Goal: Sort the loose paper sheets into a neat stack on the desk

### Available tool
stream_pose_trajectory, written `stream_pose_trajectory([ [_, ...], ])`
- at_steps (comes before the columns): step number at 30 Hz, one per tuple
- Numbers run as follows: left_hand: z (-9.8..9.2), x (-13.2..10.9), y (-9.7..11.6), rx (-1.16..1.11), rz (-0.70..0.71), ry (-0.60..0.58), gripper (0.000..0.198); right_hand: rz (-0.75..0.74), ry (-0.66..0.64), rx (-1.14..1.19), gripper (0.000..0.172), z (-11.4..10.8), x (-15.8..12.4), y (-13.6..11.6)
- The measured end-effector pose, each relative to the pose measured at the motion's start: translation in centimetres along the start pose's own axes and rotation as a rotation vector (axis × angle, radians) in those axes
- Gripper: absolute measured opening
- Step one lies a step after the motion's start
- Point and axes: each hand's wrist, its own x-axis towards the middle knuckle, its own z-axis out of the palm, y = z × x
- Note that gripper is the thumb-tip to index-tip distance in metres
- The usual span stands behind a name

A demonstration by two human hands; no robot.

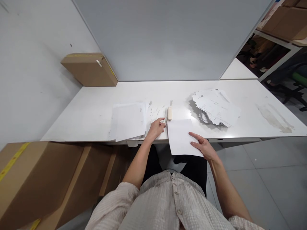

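Note:
My right hand (pixel 205 147) grips the right side of a white sheet of paper (pixel 181 135), with thumb and forefinger showing on top and the other fingers partly hidden. The sheet lies partly on the table and juts over its front edge. A small beige stapler (pixel 169 113) sits against the sheet's far left corner. My left hand (pixel 157 128) is just left of that corner, fingers bent and apart, with nothing visible in them. To its left lies a fairly neat stack of papers (pixel 129 120). A messy, fanned pile of printed papers (pixel 214 107) is on the right.
The white table (pixel 96 108) has a grey panel (pixel 168 41) along its back. A flat cardboard box (pixel 92 70) leans in the back left corner. Large cardboard boxes (pixel 43 179) stand below the table at left. A shelf with a carton (pixel 285 22) is at far right.

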Motion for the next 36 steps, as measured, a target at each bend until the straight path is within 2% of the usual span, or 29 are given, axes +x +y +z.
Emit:
stream_pose_trajectory([
  [4, 0.0, -1.0, 0.6, -0.139, -0.153, -0.196, 0.052, 0.036, -0.008, 0.012, 0.058, 0.1, -0.7, -0.5],
  [7, 0.5, -2.0, 0.7, -0.309, -0.139, -0.254, 0.066, 0.05, -0.039, 0.009, 0.059, 0.1, -1.6, -0.6],
  [10, 1.4, -2.4, 0.5, -0.394, -0.087, -0.129, 0.066, 0.07, -0.064, -0.02, 0.06, -0.1, -2.2, -0.4],
  [13, 2.2, -1.8, 0.1, -0.29, -0.056, 0.05, 0.053, 0.071, -0.046, -0.041, 0.06, -0.1, -2.4, -0.2],
  [16, 2.5, -0.6, -0.1, -0.137, -0.029, 0.14, 0.044, 0.07, -0.022, -0.03, 0.06, 0.1, -2.2, -0.1],
  [23, 2.3, 1.3, 0.4, 0.098, 0.0, 0.179, 0.036, 0.053, -0.011, -0.003, 0.064, 0.3, -1.5, 0.0],
  [36, 2.0, 2.4, 1.3, 0.196, 0.045, 0.176, 0.036, 0.02, -0.007, -0.035, 0.062, 0.3, -0.6, 0.1],
])
